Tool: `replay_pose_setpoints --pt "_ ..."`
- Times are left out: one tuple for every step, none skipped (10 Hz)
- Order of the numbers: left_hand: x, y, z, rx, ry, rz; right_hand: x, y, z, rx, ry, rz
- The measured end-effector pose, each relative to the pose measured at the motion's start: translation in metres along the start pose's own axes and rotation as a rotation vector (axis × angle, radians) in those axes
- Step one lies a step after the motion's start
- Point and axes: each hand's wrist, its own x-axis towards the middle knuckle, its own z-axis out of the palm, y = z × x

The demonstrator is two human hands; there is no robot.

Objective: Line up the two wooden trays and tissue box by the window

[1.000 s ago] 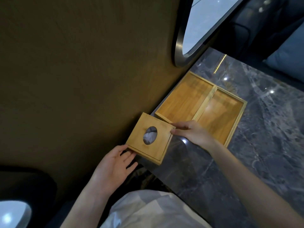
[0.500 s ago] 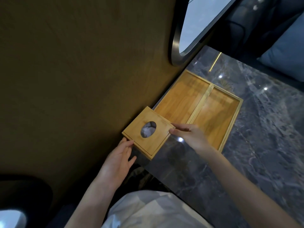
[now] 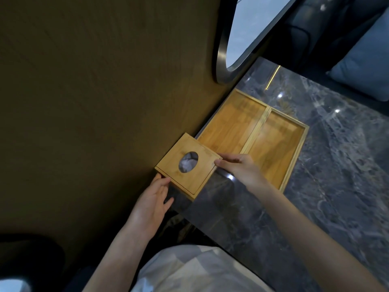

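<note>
A square wooden tissue box [image 3: 168, 165] with a round hole showing white tissue sits at the near corner of the dark marble table, against the brown wall. My left hand [image 3: 154, 196] presses its near left side with the fingertips. My right hand [image 3: 237, 167] grips its right corner. Behind the box, two shallow wooden trays lie side by side: the left tray [image 3: 229, 125] along the wall and the right tray [image 3: 277, 144] beside it, rims touching. The box's far edge meets the left tray's near end.
An oval window [image 3: 250, 30] with a dark metal frame is set in the wall beyond the trays. The marble table [image 3: 328, 186] stretches to the right. A blue cushion [image 3: 364, 70] lies at the far right. My white clothing shows at the bottom.
The tissue box has slid toward the wall and closer to the left tray's near end. Both hands have followed it, staying on its sides.
</note>
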Motion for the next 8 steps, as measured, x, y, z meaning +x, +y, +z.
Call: replay_pose_setpoints --pt "0.002 -0.001 -0.001 0.016 -0.004 0.006 0.001 -0.003 0.000 0.010 0.001 0.007" --pt "0.003 -0.002 -0.001 0.037 -0.011 -0.003 0.001 -0.005 0.000 0.010 0.007 0.016" --pt "0.001 0.001 0.000 0.094 0.029 -0.005 0.002 -0.006 -0.001 -0.010 0.001 0.008" --pt "-0.006 0.003 0.004 0.482 0.122 0.141 0.004 -0.008 0.000 -0.001 -0.023 0.039" --pt "-0.015 0.008 0.014 0.900 0.263 0.368 0.006 -0.013 -0.003 0.029 0.039 0.031" --pt "-0.015 0.028 0.032 1.061 0.176 0.485 -0.001 -0.028 -0.013 0.103 0.100 -0.036" --pt "0.001 0.062 0.067 1.149 -0.045 0.500 -0.012 -0.053 -0.036 0.219 0.240 -0.199" --pt "0.008 0.091 0.112 1.275 -0.156 0.579 -0.040 -0.076 -0.065 0.325 0.454 -0.397"
